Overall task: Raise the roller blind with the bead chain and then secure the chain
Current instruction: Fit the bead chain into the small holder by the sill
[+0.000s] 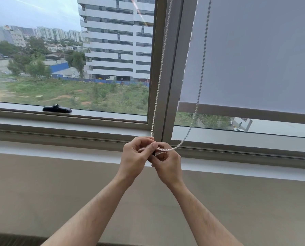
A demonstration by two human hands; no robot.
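Bead chain point(159, 75) hangs as loop from above, bottom bend pinched at mullion base. Left hand point(135, 155) fingers clamped on chain; right hand point(166, 161) fingers closed round chain and small dark piece, likely fastener, mostly hidden. Roller blind point(254, 59) on right pane, bottom edge just above sill point(59, 132). Open wall below hands; frame close behind.
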